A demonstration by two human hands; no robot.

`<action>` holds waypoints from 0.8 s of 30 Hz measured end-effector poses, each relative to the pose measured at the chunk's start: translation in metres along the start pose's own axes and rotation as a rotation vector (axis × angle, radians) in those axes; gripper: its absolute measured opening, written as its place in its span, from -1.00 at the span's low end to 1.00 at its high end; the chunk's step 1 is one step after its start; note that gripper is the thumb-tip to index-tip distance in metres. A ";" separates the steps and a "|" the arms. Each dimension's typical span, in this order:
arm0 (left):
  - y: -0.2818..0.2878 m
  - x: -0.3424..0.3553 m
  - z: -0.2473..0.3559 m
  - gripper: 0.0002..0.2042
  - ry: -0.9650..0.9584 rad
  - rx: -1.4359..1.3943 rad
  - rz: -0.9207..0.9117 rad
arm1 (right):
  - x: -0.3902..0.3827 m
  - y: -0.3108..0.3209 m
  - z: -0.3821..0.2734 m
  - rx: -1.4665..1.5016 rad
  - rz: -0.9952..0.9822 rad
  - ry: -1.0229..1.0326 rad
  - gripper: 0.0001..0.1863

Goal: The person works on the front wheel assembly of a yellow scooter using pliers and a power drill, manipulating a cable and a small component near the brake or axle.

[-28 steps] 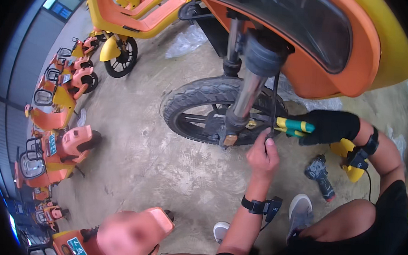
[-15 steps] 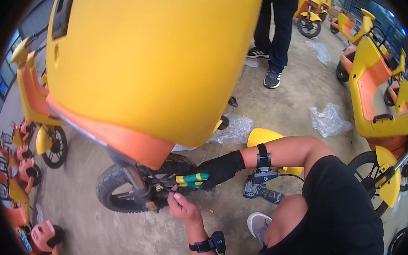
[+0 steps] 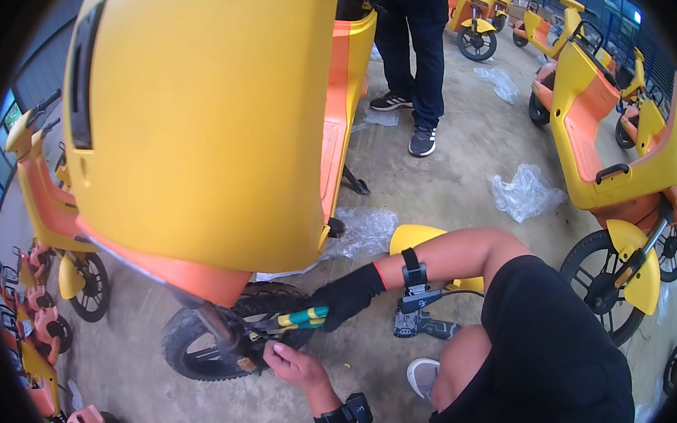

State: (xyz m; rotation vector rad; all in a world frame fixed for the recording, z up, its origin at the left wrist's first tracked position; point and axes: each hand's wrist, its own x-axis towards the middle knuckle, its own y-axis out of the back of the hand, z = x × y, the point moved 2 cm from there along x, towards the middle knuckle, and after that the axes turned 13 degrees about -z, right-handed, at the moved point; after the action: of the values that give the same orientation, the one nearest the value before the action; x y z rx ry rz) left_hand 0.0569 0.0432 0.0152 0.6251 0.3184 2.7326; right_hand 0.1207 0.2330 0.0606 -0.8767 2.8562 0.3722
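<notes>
My right hand (image 3: 346, 296), in a black glove, is closed around the green-and-yellow handles of pliers (image 3: 303, 318). Their jaws reach in beside the hub of a scooter's front wheel (image 3: 177, 350), close to the fork leg (image 3: 221, 330). Just below the jaws, my bare left hand (image 3: 298, 366) has thumb and fingers pinched together at the hub. What it pinches is too small to make out. Over the wheel rises the scooter's large yellow front panel (image 3: 195, 141), with an orange lower edge.
A grey-black power drill (image 3: 417, 325) lies by my knee, near a yellow fender (image 3: 413, 238) on the concrete. Crumpled clear plastic (image 3: 526, 193) is strewn about. Another person's legs (image 3: 419, 54) stand beyond the scooter. More yellow-orange scooters (image 3: 589, 172) line both sides.
My view has shifted, so the yellow panel sits further left and more of the scooter's side shows. Both hands stay at the wheel hub, the pliers still in the right.
</notes>
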 end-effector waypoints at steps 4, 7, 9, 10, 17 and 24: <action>0.002 0.014 0.018 -0.72 0.025 -0.110 0.185 | 0.009 -0.006 0.026 0.031 -0.007 0.036 -0.64; 0.009 0.019 0.025 -0.75 0.183 -0.101 0.051 | 0.008 -0.010 0.036 0.053 -0.008 0.021 -0.66; 0.011 0.016 0.008 -0.78 0.050 0.037 0.084 | 0.005 -0.009 0.012 -0.045 -0.004 -0.049 -0.67; 0.005 0.013 0.000 -0.79 0.020 0.003 0.086 | 0.003 -0.008 0.020 -0.085 0.024 -0.023 -0.67; 0.016 0.017 0.016 -0.87 0.029 -0.035 0.118 | 0.004 -0.005 -0.007 -0.126 0.043 -0.134 -0.68; 0.005 0.020 0.001 -0.91 -0.006 -0.061 0.092 | -0.012 0.011 -0.055 -0.286 0.066 -0.179 -0.79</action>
State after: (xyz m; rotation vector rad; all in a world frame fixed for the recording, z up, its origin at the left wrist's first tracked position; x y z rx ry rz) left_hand 0.0387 0.0463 0.0253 0.6462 0.2083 2.8151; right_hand 0.1214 0.2333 0.1184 -0.7480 2.7106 0.8393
